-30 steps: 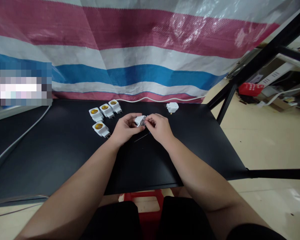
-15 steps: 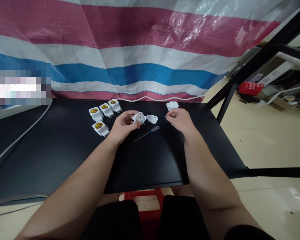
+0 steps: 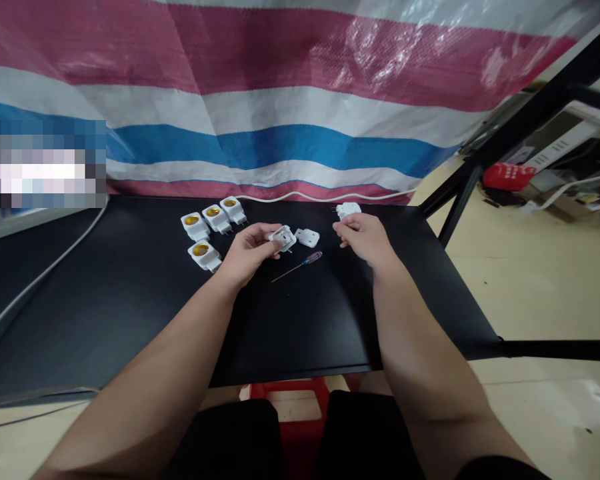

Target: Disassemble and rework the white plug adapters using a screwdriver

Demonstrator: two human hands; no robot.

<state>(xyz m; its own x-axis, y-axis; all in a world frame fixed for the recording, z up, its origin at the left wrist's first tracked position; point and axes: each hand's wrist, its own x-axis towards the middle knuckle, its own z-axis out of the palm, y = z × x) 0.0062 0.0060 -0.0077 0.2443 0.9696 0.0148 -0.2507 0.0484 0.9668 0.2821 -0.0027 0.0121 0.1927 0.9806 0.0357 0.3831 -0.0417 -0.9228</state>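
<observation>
Left hand [image 3: 249, 253] has its grip closed on a white plastic plug casing [image 3: 283, 238], held between thumb and fingers just above the worktop [image 3: 130, 313], open side showing, inner detail too small to read. Right hand [image 3: 365, 240] is at 3 o'clock from the left, grip loosely curled, nothing visible in it. A white plug adapter [image 3: 349, 211] sits at its 11 o'clock by the far edge, right by the fingertips; cannot tell if they touch.

A white cover plate [image 3: 307, 237] lies flat at 3 o'clock from the casing, between the hands. A small screwdriver with a purple handle [image 3: 312, 259] lies at 5 o'clock from the casing, shaft pointing toward the left forearm side. Four white lamp-socket adapters with yellow centres [image 3: 195, 226] are grouped at 10 o'clock from the left hand, three in a row and one nearer the person.

A white cable [image 3: 320, 195] runs along the far edge, in front of a striped tarp [image 3: 280, 100]. A grey cable [image 3: 35, 287] crosses the worktop at 9 o'clock.
</observation>
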